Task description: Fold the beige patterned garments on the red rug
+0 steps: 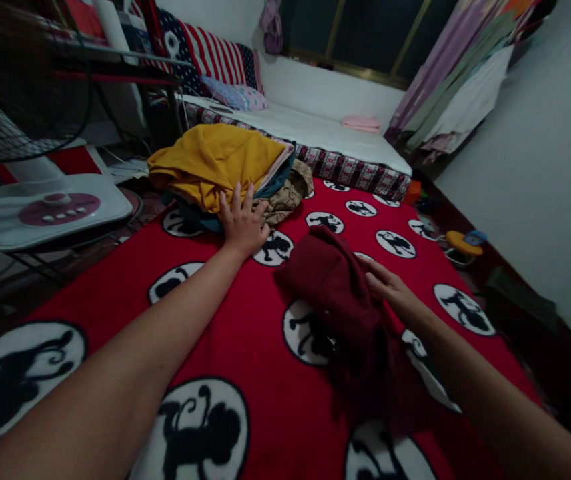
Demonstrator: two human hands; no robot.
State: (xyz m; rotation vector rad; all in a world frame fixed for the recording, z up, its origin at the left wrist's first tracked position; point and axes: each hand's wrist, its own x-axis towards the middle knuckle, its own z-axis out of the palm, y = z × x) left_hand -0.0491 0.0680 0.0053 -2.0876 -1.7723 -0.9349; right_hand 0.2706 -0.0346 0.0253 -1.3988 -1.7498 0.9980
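My left hand (243, 223) reaches forward with fingers spread and rests flat against the near edge of a pile of clothes topped by a mustard-yellow garment (215, 163). A tan patterned cloth (288, 193) sticks out beside the fingers. My right hand (388, 287) touches the right side of a dark maroon garment (340, 293) that lies bunched on the red blanket (245, 333) with white circles and black figures; whether the fingers pinch the cloth I cannot tell.
A white fan base (50, 210) stands at the left, with the fan's wire cage above it. A mattress (315, 133) with striped and floral pillows lies beyond the blanket. A pink folded cloth (360, 123) rests on it. Small items (460, 243) sit by the right wall.
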